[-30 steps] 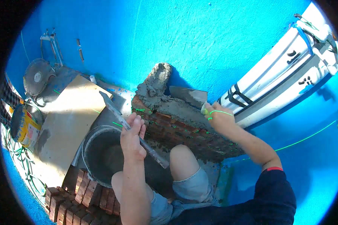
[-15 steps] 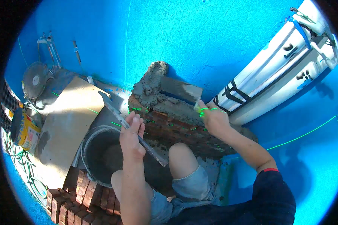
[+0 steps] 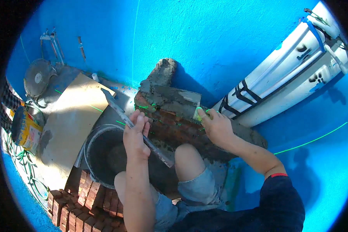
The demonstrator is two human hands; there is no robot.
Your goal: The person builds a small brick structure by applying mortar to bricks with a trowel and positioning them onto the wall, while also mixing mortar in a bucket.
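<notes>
My left hand [image 3: 135, 135] is closed round a long, narrow grey bar [image 3: 118, 109] caked with mortar, perhaps a flat board seen edge-on. It slants above the rim of a dark mortar tub [image 3: 89, 164]. In my right hand [image 3: 216, 125] is a rectangular trowel [image 3: 187, 98] with a yellowish handle. Its blade lies against the wet mortar [image 3: 152, 92] along the top near edge of a low brick wall [image 3: 168, 125]. My fingers partly hide the handle. Green laser light falls on the right fingers and the bricks.
Stacked red bricks [image 3: 81, 212] lie at the lower left. A tan board [image 3: 62, 143] covers floor beside the tub, with a yellow bucket [image 3: 31, 133] and round fan [image 3: 38, 79] farther left. White wrapped pipes [image 3: 274, 73] lean on the blue wall [image 3: 220, 38] at right.
The trowel has moved left and toward me, from over the wall's top to its near edge, with its blade turned. My left hand and the bar stay nearly in place.
</notes>
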